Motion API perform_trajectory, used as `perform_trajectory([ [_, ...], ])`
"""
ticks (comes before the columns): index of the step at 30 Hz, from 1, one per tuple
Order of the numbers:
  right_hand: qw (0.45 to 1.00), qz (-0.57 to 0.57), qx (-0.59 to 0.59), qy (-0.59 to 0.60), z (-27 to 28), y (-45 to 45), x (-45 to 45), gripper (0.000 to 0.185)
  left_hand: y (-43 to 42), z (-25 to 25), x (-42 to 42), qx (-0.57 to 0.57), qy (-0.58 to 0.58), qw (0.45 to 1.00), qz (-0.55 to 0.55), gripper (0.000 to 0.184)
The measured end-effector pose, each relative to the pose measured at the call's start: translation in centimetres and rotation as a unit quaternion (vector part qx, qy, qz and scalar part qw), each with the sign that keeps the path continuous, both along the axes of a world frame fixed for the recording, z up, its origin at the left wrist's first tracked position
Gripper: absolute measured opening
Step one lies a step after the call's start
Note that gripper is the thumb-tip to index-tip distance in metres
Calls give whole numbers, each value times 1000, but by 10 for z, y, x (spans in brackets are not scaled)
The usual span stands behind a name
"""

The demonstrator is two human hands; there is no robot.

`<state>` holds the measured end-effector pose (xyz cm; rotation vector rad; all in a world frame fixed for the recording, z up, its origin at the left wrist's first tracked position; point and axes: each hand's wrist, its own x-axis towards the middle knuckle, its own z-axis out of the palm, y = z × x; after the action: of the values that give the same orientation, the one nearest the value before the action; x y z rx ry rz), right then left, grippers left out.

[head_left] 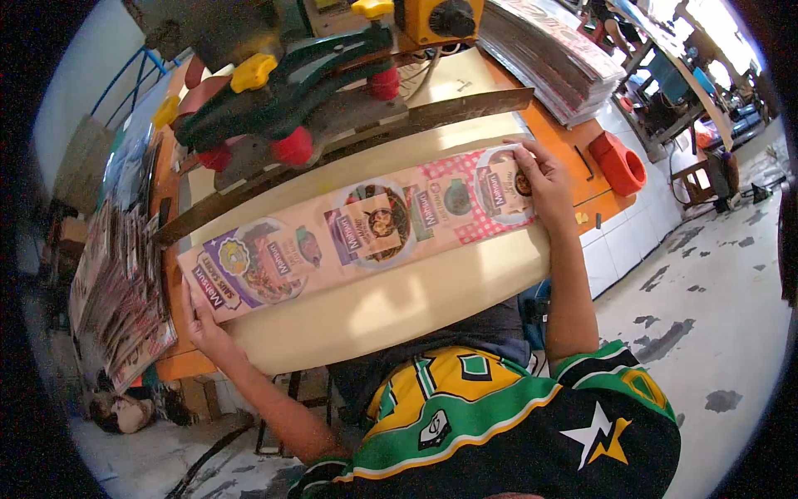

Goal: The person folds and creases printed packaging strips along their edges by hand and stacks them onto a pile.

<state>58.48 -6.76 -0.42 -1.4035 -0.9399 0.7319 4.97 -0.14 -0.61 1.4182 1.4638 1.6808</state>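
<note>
A long printed packaging strip (324, 237) with food pictures and "Mahsuri" lettering stretches across the cream work surface (399, 303). My left hand (204, 329) grips its lower left end, thumb on top near the purple label. At the far right end my right hand (544, 185) pinches the upper corner, thumb over the print. Just beyond the strip lies a long metal bar (349, 154), part of a machine with a dark green arm (291, 100), yellow knobs and red round feet.
Tall stacks of printed sheets stand at the back right (553, 54) and on the left (125, 291). A red ring-shaped object (618, 164) and a black hex key (584, 163) lie on the orange tabletop (573, 150) to the right. A yellow box (439, 21) sits behind the machine.
</note>
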Motion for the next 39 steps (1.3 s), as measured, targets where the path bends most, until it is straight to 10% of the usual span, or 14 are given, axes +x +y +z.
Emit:
perform_trajectory([
  [39, 1000, -19, -2, -22, -8, -1, 5, 34, 3, -20, -9, 20, -119, 993, -8, 40],
])
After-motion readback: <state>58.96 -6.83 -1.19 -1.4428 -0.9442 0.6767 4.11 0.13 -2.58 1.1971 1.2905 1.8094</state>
